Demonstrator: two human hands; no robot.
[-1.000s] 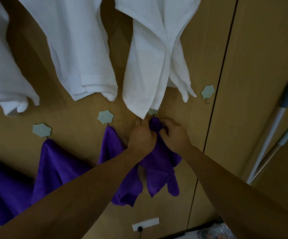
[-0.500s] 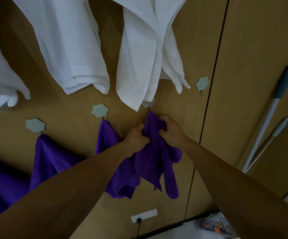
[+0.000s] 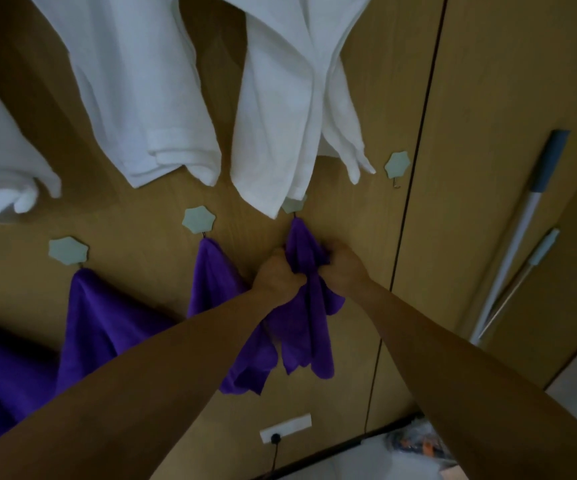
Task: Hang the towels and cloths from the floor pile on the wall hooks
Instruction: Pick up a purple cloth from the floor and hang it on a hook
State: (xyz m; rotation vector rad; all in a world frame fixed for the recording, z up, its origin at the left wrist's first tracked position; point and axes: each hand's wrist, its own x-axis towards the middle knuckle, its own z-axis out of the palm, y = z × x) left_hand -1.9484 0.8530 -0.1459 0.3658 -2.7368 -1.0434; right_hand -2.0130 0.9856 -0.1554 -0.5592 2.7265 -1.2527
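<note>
Left hand (image 3: 276, 275), right hand (image 3: 344, 268) both grip purple cloth (image 3: 306, 327) below hook (image 3: 294, 206); I should tug gently, confirm hold, release.

cloths (image 3: 306, 323): plain purple
towels (image 3: 134, 81): white
hooks (image 3: 198, 220): pale green, I'd say
wall (image 3: 505, 98): tan woodgrain
pole (image 3: 519, 237): white, blue grip

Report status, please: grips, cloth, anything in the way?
Left grip and right grip hold purple cloth. Cloth top at hook. White towel tip overlaps that hook.
</note>
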